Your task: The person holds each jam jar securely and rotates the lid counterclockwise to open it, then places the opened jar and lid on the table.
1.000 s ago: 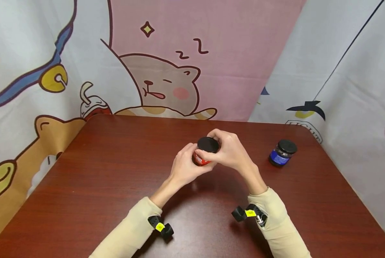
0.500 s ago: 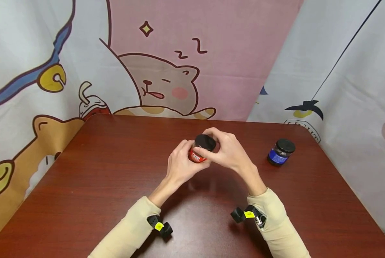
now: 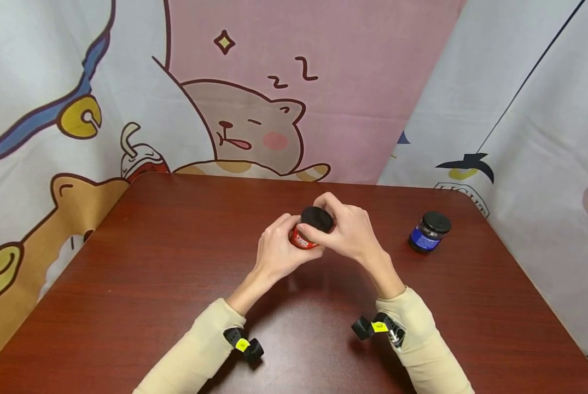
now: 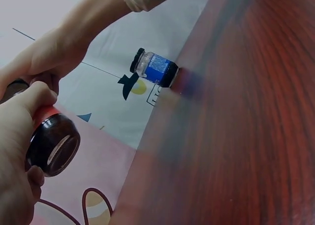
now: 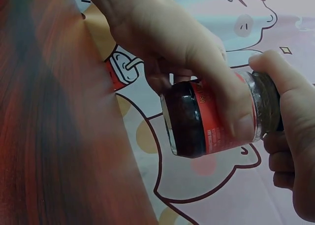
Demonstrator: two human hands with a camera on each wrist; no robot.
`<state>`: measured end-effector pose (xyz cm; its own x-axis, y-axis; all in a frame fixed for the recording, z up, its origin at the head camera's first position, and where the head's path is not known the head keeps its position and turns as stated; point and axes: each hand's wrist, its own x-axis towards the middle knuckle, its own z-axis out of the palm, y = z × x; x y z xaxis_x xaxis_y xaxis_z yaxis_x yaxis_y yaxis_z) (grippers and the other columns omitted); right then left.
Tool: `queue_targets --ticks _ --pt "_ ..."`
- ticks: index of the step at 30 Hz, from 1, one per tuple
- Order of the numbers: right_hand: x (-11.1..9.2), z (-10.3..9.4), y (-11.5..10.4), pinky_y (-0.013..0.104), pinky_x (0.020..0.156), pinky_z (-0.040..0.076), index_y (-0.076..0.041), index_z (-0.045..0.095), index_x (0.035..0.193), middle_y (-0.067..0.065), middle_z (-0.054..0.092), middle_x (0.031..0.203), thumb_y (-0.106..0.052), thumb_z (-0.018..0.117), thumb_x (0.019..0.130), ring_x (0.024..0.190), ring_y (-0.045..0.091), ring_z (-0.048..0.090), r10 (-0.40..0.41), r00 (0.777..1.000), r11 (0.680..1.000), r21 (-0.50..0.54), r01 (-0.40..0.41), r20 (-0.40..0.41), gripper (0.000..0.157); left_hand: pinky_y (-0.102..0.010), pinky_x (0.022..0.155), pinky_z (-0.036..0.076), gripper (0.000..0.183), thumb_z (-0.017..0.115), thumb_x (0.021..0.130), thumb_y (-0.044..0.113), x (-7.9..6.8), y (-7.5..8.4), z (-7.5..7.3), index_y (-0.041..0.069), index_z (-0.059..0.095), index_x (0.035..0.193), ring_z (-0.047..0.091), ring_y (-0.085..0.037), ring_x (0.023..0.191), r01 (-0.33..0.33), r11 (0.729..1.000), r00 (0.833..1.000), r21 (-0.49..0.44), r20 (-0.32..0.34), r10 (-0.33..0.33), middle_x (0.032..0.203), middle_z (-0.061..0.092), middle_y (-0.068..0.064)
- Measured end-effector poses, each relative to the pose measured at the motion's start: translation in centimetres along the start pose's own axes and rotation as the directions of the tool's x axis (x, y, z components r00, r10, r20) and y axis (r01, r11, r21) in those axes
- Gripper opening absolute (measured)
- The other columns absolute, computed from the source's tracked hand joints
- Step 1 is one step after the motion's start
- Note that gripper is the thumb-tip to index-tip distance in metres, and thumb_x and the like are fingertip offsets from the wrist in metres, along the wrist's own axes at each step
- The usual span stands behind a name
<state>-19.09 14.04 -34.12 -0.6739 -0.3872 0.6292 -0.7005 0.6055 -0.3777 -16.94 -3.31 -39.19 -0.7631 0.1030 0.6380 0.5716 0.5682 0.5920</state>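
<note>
A glass jar (image 5: 184, 119) with a red label, dark contents and a black lid (image 3: 317, 218) is held above the table. My left hand (image 3: 279, 251) grips its body, thumb across the label in the right wrist view. Around the lid curl the fingers and thumb of my right hand (image 3: 350, 232). Seen from the left wrist, the jar's base (image 4: 61, 151) is raised off the wood. A second jar (image 3: 428, 234), with a blue label and black lid, stands upright on the table to the right, apart from both hands.
The dark red-brown wooden table (image 3: 175, 284) reaches back to a printed cloth (image 3: 362, 82) with cartoon animals. More pale cloth (image 3: 559, 180) hangs along the right side.
Both hands and the red-labelled jar have shifted slightly left, with the jar's tilt changing a little. My right hand stays at the lid; the blue-labelled jar stays in place.
</note>
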Motion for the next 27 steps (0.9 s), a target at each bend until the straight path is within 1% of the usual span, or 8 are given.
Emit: queue_targets --ticks 4,8,13,17,20,23,25,27 --pt "0.0 0.1 0.0 0.032 0.047 0.038 -0.015 0.061 0.100 -0.008 0.054 0.062 -0.053 0.072 0.079 0.052 0.009 0.046 -0.035 0.999 0.999 -0.009 0.034 -0.026 0.045 -0.032 0.063 0.051 0.040 0.090 0.066 0.033 0.2 -0.1 -0.1 0.014 0.073 0.096 0.060 -0.011 0.071 -0.021 0.998 1.000 -0.060 0.008 0.022 0.081 0.062 0.006" --pt "0.0 0.0 -0.1 0.031 0.049 0.039 -0.017 0.063 0.102 -0.009 0.059 0.068 -0.055 0.072 0.080 0.056 0.008 0.049 -0.064 0.998 0.998 0.020 0.064 -0.024 0.045 -0.032 0.061 0.049 0.033 0.091 0.064 0.026 0.3 -0.2 -0.3 0.013 0.072 0.089 0.056 -0.009 0.068 -0.036 0.985 0.998 -0.170 0.046 0.045 0.077 0.061 0.006" --pt "0.2 -0.7 -0.6 0.031 0.053 0.043 -0.018 0.065 0.105 -0.009 0.064 0.077 -0.050 0.077 0.078 0.061 0.008 0.052 -0.090 0.996 0.994 0.068 0.090 -0.008 0.044 -0.032 0.058 0.046 0.030 0.091 0.064 0.019 0.7 -0.3 -0.7 0.012 0.068 0.082 0.051 -0.009 0.065 -0.066 0.961 0.993 -0.268 0.079 0.090 0.074 0.058 0.005" --pt "0.2 -1.0 -0.7 0.029 0.055 0.042 -0.017 0.066 0.108 -0.009 0.064 0.081 -0.043 0.081 0.077 0.062 0.008 0.050 -0.091 0.996 0.988 0.127 0.089 0.016 0.043 -0.031 0.055 0.044 0.030 0.091 0.065 0.019 0.9 -0.4 -0.9 0.013 0.067 0.081 0.049 -0.009 0.063 -0.047 0.945 0.990 -0.324 0.110 0.087 0.072 0.055 0.006" --pt "0.2 -1.1 -0.6 0.027 0.057 0.042 -0.016 0.067 0.109 -0.008 0.066 0.085 -0.033 0.084 0.077 0.064 0.009 0.052 -0.102 0.994 0.973 0.211 0.091 0.041 0.040 -0.030 0.056 0.044 0.030 0.092 0.066 0.019 0.9 -0.4 -1.0 0.014 0.070 0.085 0.051 -0.010 0.064 -0.009 0.929 0.986 -0.369 0.153 0.070 0.075 0.058 0.007" --pt "0.2 -1.2 -0.4 0.025 0.060 0.044 -0.015 0.067 0.111 -0.007 0.067 0.091 -0.024 0.085 0.077 0.069 0.009 0.056 -0.118 0.991 0.948 0.306 0.091 0.069 0.039 -0.029 0.059 0.046 0.032 0.092 0.067 0.020 0.9 -0.4 -1.1 0.015 0.073 0.093 0.054 -0.010 0.068 0.020 0.911 0.980 -0.412 0.189 0.064 0.081 0.064 0.008" --pt "0.3 -1.5 -0.8 0.025 0.064 0.046 -0.012 0.068 0.111 -0.005 0.068 0.094 -0.018 0.085 0.077 0.073 0.011 0.058 -0.123 0.988 0.930 0.358 0.083 0.090 0.039 -0.029 0.061 0.048 0.034 0.092 0.068 0.020 0.9 -0.3 -1.2 0.015 0.074 0.097 0.057 -0.010 0.071 0.025 0.900 0.977 -0.436 0.203 0.072 0.085 0.067 0.009" --pt "0.4 -1.6 -0.8 0.025 0.067 0.047 -0.012 0.068 0.113 -0.005 0.069 0.099 -0.017 0.085 0.079 0.077 0.011 0.060 -0.132 0.985 0.914 0.399 0.076 0.114 0.039 -0.030 0.064 0.050 0.036 0.092 0.069 0.020 1.0 -0.3 -1.2 0.015 0.074 0.101 0.060 -0.010 0.074 0.025 0.892 0.975 -0.452 0.209 0.079 0.090 0.069 0.009"
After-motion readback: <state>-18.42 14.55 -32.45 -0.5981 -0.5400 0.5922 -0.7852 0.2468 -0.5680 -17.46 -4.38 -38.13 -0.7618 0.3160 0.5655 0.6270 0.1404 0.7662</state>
